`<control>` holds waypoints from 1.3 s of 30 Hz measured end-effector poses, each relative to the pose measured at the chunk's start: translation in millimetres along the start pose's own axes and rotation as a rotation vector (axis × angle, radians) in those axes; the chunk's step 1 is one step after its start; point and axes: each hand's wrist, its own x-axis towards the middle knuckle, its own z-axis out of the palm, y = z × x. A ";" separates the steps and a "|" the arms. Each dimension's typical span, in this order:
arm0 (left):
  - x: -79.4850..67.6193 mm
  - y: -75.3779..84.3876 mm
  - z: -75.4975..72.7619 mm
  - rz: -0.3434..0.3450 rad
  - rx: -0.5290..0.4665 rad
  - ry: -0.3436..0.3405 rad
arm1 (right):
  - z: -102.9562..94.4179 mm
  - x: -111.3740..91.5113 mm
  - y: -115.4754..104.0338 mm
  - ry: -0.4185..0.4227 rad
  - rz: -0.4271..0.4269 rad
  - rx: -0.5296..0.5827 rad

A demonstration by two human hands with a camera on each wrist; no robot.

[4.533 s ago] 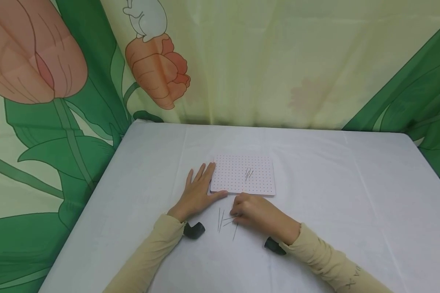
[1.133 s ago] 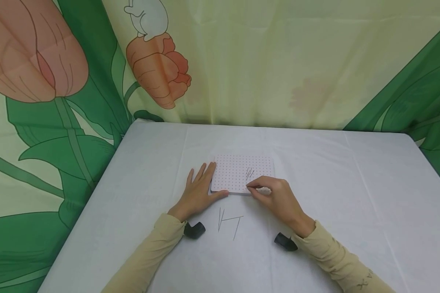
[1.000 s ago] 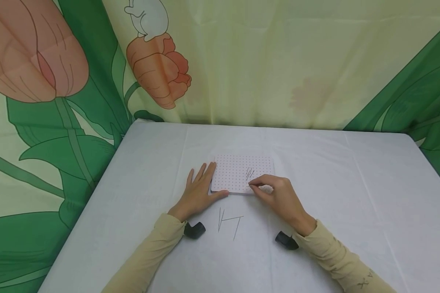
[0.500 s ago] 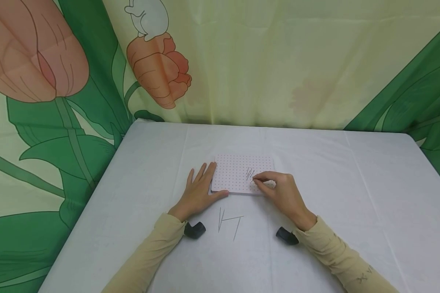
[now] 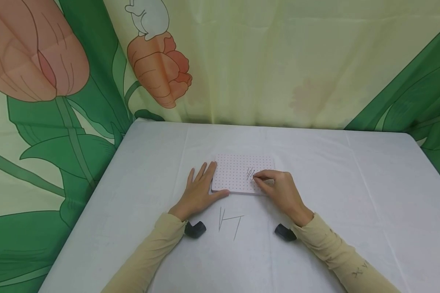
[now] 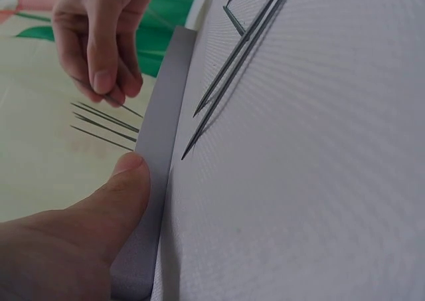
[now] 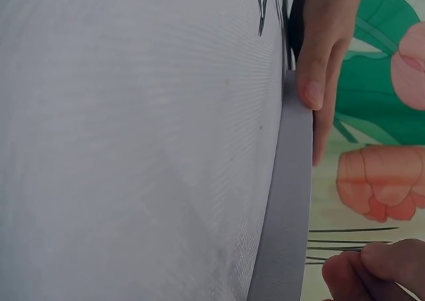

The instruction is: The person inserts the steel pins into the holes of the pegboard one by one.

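A white board (image 5: pixel 229 175) with a grid of small holes lies flat on the table. My left hand (image 5: pixel 195 195) rests against it with fingers spread, the thumb along its front edge. In the head view my right hand (image 5: pixel 283 194) is over the board's right part. Between thumb and fingertips it pinches a thin metal needle (image 6: pixel 130 108), whose lower end meets the board in the left wrist view. Several similar needles (image 6: pixel 99 125) stand up from the board beside it. Loose needles (image 5: pixel 238 228) lie on the cloth in front, some crossing or touching.
White cloth covers the table (image 5: pixel 344 183). A black wrist device sits below each forearm, one at the left wrist (image 5: pixel 195 230) and one at the right wrist (image 5: pixel 285 232). Behind hangs a printed curtain (image 5: pixel 264 61).
My right hand has gone from the loose needles to the board, then up and rightward to the standing needles, with a needle in its fingertips. Fewer needles lie on the cloth. My left hand has stayed put.
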 end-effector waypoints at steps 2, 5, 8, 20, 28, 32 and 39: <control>0.1 -0.3 0.2 0.001 -0.001 0.002 | 0.3 0.7 0.2 -0.002 0.003 0.002; 0.1 -0.4 0.1 0.002 -0.006 0.003 | 0.6 1.3 0.2 -0.001 0.007 0.006; 0.3 -0.4 -0.1 0.001 -0.012 0.000 | 1.4 1.4 0.8 -0.005 0.013 0.006; 0.1 0.4 -1.6 0.002 -0.016 0.001 | 2.3 4.2 3.7 -0.054 0.041 0.019; -0.3 1.1 -2.0 0.004 -0.018 0.000 | 1.6 6.1 2.9 -0.079 0.078 0.009; -0.8 1.4 -1.9 0.005 -0.020 0.000 | 0.1 5.1 3.2 -0.096 0.078 -0.025; 0.4 -0.2 -0.6 0.010 -0.012 0.011 | -2.9 2.0 3.8 -0.112 0.080 -0.050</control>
